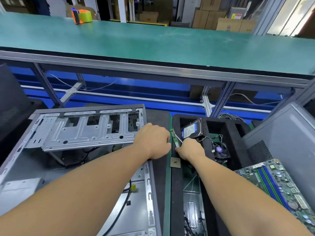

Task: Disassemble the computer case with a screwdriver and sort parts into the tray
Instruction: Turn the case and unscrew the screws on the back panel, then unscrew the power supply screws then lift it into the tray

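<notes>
The open grey computer case (81,132) lies on its side at the left, its drive cage facing up. My left hand (153,140) rests with curled fingers on the case's right edge; whether it holds anything is hidden. My right hand (190,149) grips the screwdriver (179,138), whose thin shaft points up-left over a green memory stick (174,137) at the left rim of the black foam tray (238,133). In the tray lie a hard drive (190,130) and a cooler fan (220,149). A square processor chip (175,162) sits just below my right hand.
A green motherboard (279,188) lies at the lower right beside a grey case panel (286,133). A raised green-topped shelf (153,43) spans the back, with an orange tape dispenser (81,15) on it. Several screws lie in the tray's near compartment (192,218).
</notes>
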